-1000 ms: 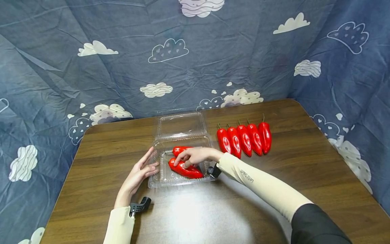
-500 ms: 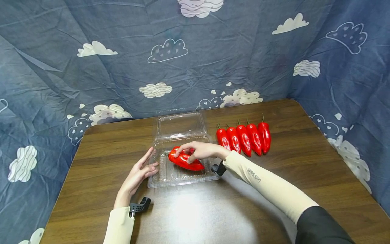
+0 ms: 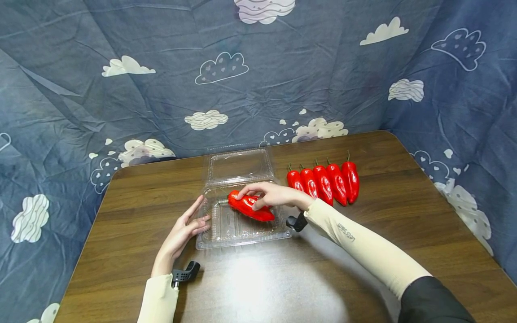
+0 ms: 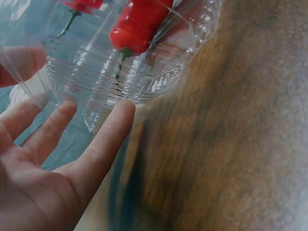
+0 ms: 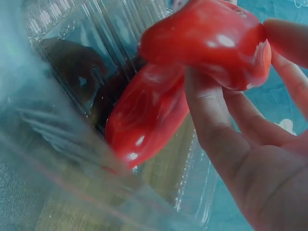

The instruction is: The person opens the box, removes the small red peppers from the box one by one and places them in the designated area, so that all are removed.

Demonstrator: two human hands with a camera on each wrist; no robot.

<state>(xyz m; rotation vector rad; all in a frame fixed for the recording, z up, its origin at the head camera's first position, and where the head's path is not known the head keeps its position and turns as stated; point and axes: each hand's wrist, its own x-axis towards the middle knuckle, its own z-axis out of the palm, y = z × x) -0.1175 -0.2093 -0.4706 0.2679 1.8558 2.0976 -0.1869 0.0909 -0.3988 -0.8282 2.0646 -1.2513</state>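
Note:
My right hand (image 3: 274, 195) grips a red pepper (image 3: 249, 210) between thumb and fingers, over the base of a clear plastic clamshell container (image 3: 220, 244). In the right wrist view, a second red pepper (image 5: 147, 115) lies in the container, just beside the held pepper (image 5: 211, 43); from the head it is mostly hidden behind hand and held pepper. My left hand (image 3: 177, 235) has its fingers spread and relaxed against the container's left side. The left wrist view shows its fingertips (image 4: 126, 107) at the ribbed wall, with a green pepper stem (image 4: 119, 70) just inside.
Several red peppers (image 3: 324, 184) lie in a row on the wooden table (image 3: 133, 202), right of the container. The container's clear lid (image 3: 241, 165) is folded open toward the back. A blue cloud-patterned cloth (image 3: 161, 98) hangs behind the table.
My right hand has moved the gripped pepper away from the container's front, toward the back and slightly right, beside the other pepper. My left hand has stayed in place.

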